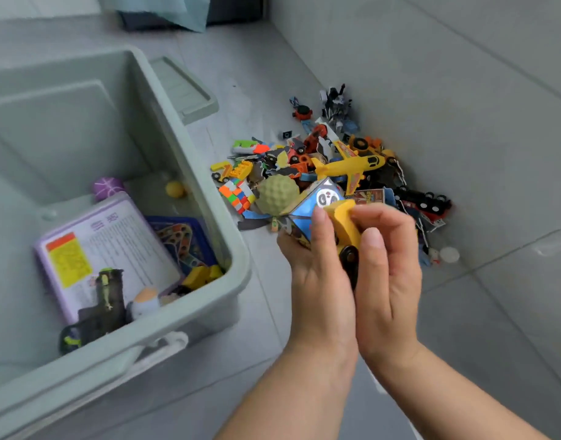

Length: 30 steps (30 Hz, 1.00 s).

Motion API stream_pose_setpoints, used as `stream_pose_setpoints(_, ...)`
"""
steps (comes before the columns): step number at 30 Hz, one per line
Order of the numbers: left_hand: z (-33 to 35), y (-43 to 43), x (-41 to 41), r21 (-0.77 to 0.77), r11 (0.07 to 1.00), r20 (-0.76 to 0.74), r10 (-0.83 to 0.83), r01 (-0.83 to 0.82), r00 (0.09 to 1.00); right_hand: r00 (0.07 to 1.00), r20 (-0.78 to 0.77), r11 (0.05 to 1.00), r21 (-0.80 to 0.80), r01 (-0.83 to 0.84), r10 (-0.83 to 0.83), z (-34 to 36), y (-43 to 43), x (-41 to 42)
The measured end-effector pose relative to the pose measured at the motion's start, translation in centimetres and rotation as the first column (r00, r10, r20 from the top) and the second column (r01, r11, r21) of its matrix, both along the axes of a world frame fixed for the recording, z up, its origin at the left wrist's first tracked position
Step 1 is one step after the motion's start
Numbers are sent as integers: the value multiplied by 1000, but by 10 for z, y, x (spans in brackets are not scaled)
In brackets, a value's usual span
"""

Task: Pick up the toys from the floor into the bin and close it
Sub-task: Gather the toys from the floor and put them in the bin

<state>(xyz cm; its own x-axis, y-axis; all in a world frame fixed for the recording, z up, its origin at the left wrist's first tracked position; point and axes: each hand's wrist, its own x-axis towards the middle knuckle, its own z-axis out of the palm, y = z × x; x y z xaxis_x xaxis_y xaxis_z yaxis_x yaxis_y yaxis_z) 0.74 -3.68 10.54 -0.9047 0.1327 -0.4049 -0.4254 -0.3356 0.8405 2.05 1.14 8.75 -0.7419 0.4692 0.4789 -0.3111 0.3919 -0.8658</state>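
Both hands are meeting low over the floor [482, 328]: the left hand [320, 274] is curling its fingers under a blue panda-printed card toy [320, 198] with its thumb pressing on a yellow wheeled toy [345, 227], while the right hand [388, 274] is pinching that same yellow toy between bent fingers and thumb. Just to their left the pale green bin [237, 255] is standing open, holding a purple-edged book [114, 246] and some small toys. Beyond the hands a toy pile [304, 163] is lying against the wall [463, 90], a yellow airplane [352, 166] and a bumpy green ball [277, 195] among it.
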Motion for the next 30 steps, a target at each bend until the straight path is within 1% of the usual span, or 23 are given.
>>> stream_pose_setpoints(2,35,-31,-14,-56,988,-127,134,-142,983,982,-145,992,-9,-122,119,36,-30,-21)
stream_pose_setpoints(3,47,-49,-22,-79,970,-160,215,-230,963,968,-175,983,7,-181,180,48,-48,-33)
stream_pose_setpoints(4,54,-69,-31,-85,945,-167,299,-316,940,957,-169,972,25,-235,236,55,-68,-46)
stream_pose_setpoints(6,56,-111,-46,-133,879,-116,445,-458,888,940,-44,942,13,-337,337,57,-112,-67)
stream_pose_setpoints(7,51,-130,-50,-174,843,-65,506,-509,860,922,51,923,-37,-383,384,52,-133,-74)
stream_pose_setpoints(9,39,-160,-52,-231,793,40,586,-563,809,849,222,876,-183,-447,480,40,-167,-82)
stream_pose_setpoints(11,24,-178,-54,-170,809,155,586,-563,795,796,351,868,-257,-425,493,34,-184,-84)
stream_pose_setpoints(13,19,-188,-56,-73,857,271,510,-511,817,762,450,875,-365,-320,466,30,-185,-90)
stream_pose_setpoints(15,17,-193,-60,-35,884,358,446,-466,820,708,511,828,-528,-188,487,28,-177,-94)
stream_pose_setpoints(16,18,-195,-61,-50,889,377,438,-455,816,693,509,799,-579,-163,511,27,-170,-91)
stream_pose_setpoints(17,20,-195,-61,-89,885,354,457,-457,816,673,506,781,-600,-174,539,30,-162,-86)
stream_pose_setpoints(19,27,-189,-60,-155,849,185,528,-505,829,627,508,753,-627,-200,590,41,-144,-75)
stream_pose_setpoints(20,32,-184,-58,-121,843,60,533,-524,844,613,494,727,-656,-204,617,50,-135,-70)
stream_pose_setpoints(21,34,-178,-55,-37,856,-63,513,-516,856,611,461,697,-683,-218,643,60,-126,-65)
stream_pose_setpoints(22,36,-167,-52,66,884,-151,467,-462,871,631,410,668,-705,-239,658,67,-109,-58)
stream_pose_setpoints(23,36,-156,-49,144,915,-212,401,-377,891,672,359,653,-717,-246,648,71,-90,-51)
stream_pose_setpoints(24,36,-143,-45,180,946,-261,311,-270,914,727,319,654,-721,-230,608,71,-68,-44)
stream_pose_setpoints(25,34,-129,-40,176,974,-298,192,-143,935,785,312,674,-718,-175,535,69,-44,-38)
stream_pose_setpoints(26,30,-113,-34,159,987,-311,50,0,949,835,340,707,-703,-80,433,63,-18,-31)
stream_pose_setpoints(27,22,-98,-27,133,982,-301,-91,136,949,858,403,749,-662,31,320,53,5,-25)
stream_pose_setpoints(28,11,-83,-20,101,961,-263,-224,258,938,847,490,800,-583,141,207,38,27,-18)
stream_pose_setpoints(29,-3,-68,-13,67,933,-197,-335,354,921,802,587,857,-465,222,111,17,50,-9)
stream_pose_setpoints(30,-20,-55,-6,34,911,-106,-404,410,908,727,685,916,-321,241,48,-8,70,-1)
